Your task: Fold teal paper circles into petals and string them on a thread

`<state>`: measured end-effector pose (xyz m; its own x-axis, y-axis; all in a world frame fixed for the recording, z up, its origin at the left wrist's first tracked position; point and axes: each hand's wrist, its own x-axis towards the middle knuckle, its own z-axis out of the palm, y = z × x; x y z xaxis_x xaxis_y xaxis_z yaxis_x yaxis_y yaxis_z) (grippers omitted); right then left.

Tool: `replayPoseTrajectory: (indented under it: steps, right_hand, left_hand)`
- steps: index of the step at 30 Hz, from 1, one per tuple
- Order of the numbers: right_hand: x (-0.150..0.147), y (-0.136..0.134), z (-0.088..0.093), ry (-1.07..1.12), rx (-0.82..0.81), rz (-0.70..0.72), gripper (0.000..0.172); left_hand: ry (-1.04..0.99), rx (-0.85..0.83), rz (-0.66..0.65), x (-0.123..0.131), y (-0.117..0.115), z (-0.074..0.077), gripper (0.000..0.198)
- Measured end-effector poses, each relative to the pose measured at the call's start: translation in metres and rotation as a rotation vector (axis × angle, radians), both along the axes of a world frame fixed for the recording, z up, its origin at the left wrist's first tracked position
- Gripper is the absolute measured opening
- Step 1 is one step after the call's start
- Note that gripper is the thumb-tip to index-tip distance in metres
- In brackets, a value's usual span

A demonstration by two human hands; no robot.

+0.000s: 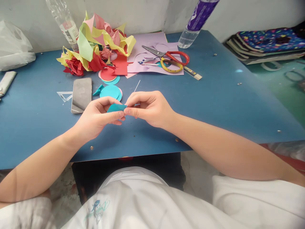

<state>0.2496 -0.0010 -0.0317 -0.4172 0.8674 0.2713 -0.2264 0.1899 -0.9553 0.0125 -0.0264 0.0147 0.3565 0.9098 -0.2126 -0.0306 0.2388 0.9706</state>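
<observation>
Between my hands, above the front of the blue table, is a piece of teal paper [116, 108], bent or folded. My left hand [101, 113] pinches it from the left, thumb in front. At its right end my right hand [146, 106] has thumb and forefinger closed on the paper and on a thin white stick [137, 86] that points up and away; its lower part is mostly hidden by the fingers. Just beyond lie stacked teal paper circles [110, 92], a small rolled teal paper cone [98, 90], and red and teal circles [108, 75].
A phone [81, 95] partly covers a set square [64, 95] on the left. Crumpled paper scraps [95, 44], a purple sheet [154, 39], scissors [173, 60] and a cutter knife [193, 73] lie farther back. Bottles [190, 35] stand near the wall.
</observation>
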Motion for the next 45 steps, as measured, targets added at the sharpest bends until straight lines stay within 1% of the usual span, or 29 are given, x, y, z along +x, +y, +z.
replayPoseTrajectory:
  steps: [4,8,11,13,15,17,20,22,24,26,30,32,36,41,45]
  right_hand:
    - [0.0,-0.002,0.0,0.004,0.018,0.02,0.042]
    - [-0.002,-0.004,0.004,0.013,0.022,0.029,0.045]
    - [-0.003,-0.007,0.007,0.042,0.006,0.015,0.046]
    - [-0.003,-0.008,0.007,0.058,-0.001,0.003,0.046]
    - [-0.003,-0.009,0.006,0.06,0.009,-0.007,0.045]
    - [-0.002,-0.009,0.004,0.052,0.048,-0.002,0.042]
    - [0.0,-0.008,0.003,0.023,0.118,0.015,0.039]
    - [0.001,-0.008,0.003,0.005,0.145,0.022,0.041]
    - [0.002,-0.008,0.004,-0.002,0.159,0.025,0.044]
    - [0.002,-0.008,0.005,-0.003,0.173,0.019,0.043]
    - [0.001,-0.011,0.006,0.007,0.218,-0.029,0.03]
    - [0.0,-0.014,0.008,0.007,0.225,-0.043,0.027]
    - [0.0,-0.018,0.012,-0.034,0.19,-0.04,0.024]
    - [-0.001,-0.021,0.014,-0.006,0.183,-0.018,0.027]
    - [-0.002,-0.02,0.012,-0.02,0.196,-0.055,0.022]
  left_hand:
    - [0.054,0.018,-0.027,0.003,-0.001,0.0,0.046]
    - [0.097,0.082,-0.043,0.008,-0.003,0.0,0.043]
    - [0.165,0.187,-0.035,0.01,-0.005,0.0,0.042]
    - [0.202,0.273,-0.015,0.011,-0.005,0.0,0.038]
    - [0.225,0.316,0.01,0.012,-0.006,0.0,0.034]
    - [0.215,0.312,0.024,0.012,-0.006,0.0,0.035]
    - [0.126,0.228,-0.011,0.01,-0.005,-0.001,0.03]
    - [0.063,0.155,-0.027,0.008,-0.004,-0.003,0.027]
    - [0.043,0.112,-0.027,0.006,-0.004,-0.005,0.027]
    - [0.046,0.108,-0.024,0.004,-0.004,-0.006,0.027]
    - [0.055,0.128,-0.035,0.004,-0.004,-0.007,0.027]
    - [0.059,0.139,-0.033,0.004,-0.005,-0.006,0.029]
    - [0.044,0.169,-0.044,0.005,-0.005,-0.005,0.03]
    - [0.059,0.167,-0.049,0.007,-0.005,-0.004,0.03]
    - [0.063,0.163,-0.05,0.008,-0.005,-0.004,0.031]
